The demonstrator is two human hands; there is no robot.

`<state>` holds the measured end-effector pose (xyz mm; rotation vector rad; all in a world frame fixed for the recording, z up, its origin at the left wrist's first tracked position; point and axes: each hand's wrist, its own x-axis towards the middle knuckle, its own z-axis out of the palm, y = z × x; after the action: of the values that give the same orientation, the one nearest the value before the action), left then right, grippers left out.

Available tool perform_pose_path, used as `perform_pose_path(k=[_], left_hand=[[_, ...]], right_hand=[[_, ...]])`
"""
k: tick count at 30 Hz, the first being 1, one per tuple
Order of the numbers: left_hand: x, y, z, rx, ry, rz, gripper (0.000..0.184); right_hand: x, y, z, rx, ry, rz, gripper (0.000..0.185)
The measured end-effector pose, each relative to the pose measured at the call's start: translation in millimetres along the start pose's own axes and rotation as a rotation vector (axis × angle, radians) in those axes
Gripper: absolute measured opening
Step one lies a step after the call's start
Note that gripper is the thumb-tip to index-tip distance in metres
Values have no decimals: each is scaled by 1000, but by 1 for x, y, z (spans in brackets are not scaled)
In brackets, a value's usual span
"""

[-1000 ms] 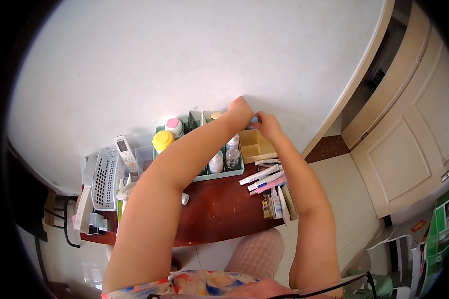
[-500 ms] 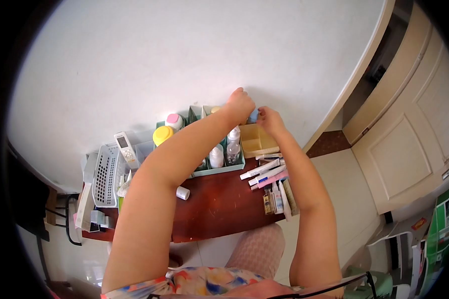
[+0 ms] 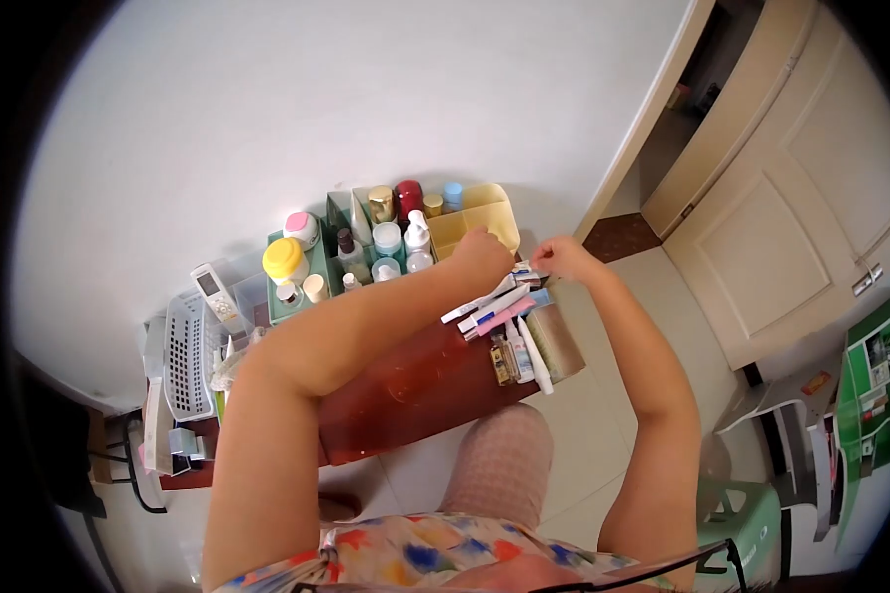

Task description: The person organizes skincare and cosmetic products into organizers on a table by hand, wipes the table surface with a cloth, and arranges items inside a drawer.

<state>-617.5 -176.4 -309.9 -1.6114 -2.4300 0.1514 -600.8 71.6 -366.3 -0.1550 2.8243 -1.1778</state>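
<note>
My left hand (image 3: 483,255) is over the front edge of the yellow divided box (image 3: 475,219), its fingers curled and their tips hidden. Just right of it, my right hand (image 3: 562,259) has its fingers pinched near small packets at the table's right end; what lies between them is too small to tell. Below the hands lie white tubes (image 3: 494,308), a pink tube (image 3: 505,316) and small bottles (image 3: 510,358). A blue-capped container (image 3: 452,197) stands at the yellow box's back left. Bottles and jars, one with a red cap (image 3: 408,199), fill the green organizer (image 3: 312,265).
On the left of the dark red table (image 3: 386,405) are a grey perforated basket (image 3: 190,356), a white remote (image 3: 218,296) and small boxes (image 3: 185,443). A wall rises behind. A door (image 3: 781,237) stands at the right, with a green stool (image 3: 742,524) below.
Both hands have come down from the back of the yellow box toward its front and the tubes. The blue-capped container now stands uncovered. The view has shifted right.
</note>
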Motion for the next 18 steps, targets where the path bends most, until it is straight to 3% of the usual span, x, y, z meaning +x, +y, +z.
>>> perform_pose_path(k=[1, 7, 10, 18], left_hand=[[5, 0, 7, -44, -5, -37, 10], [35, -9, 33, -377, -116, -322, 18], [42, -6, 44, -487, -184, -346, 23], [33, 9, 49, -433, -210, -336, 23]], right_hand=[[-10, -1, -4, 28, -57, 115, 10], [-36, 4, 5, 276, -79, 172, 20], [-36, 7, 15, 306, -125, 129, 22], [-36, 2, 27, 333, -95, 127, 17]])
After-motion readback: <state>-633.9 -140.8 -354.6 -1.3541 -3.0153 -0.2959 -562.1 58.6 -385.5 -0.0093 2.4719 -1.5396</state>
